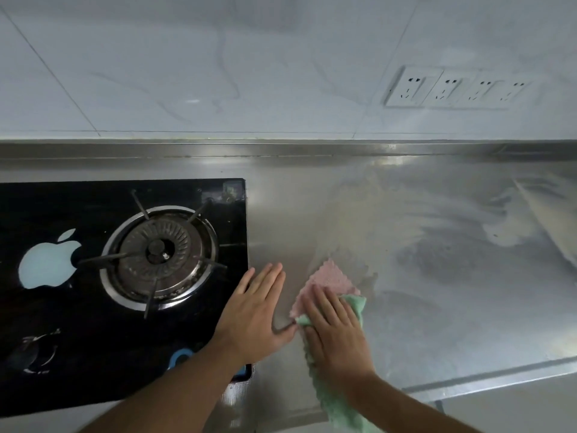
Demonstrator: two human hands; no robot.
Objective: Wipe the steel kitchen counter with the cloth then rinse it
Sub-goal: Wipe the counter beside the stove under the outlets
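A pink and green cloth [331,281] lies on the steel counter [437,276], just right of the stove. My right hand [335,335] presses flat on the cloth with straight fingers; the green part trails back under my wrist toward the counter's front edge. My left hand [256,314] rests flat, fingers straight, on the counter at the stove's right edge, its thumb touching the cloth's left side. Wet smear marks cover the counter to the right.
A black glass gas stove [93,323] with a round burner [160,256] fills the left. A tiled wall with a row of sockets [452,87] rises behind the counter. The counter's front edge [487,378] runs at the lower right.
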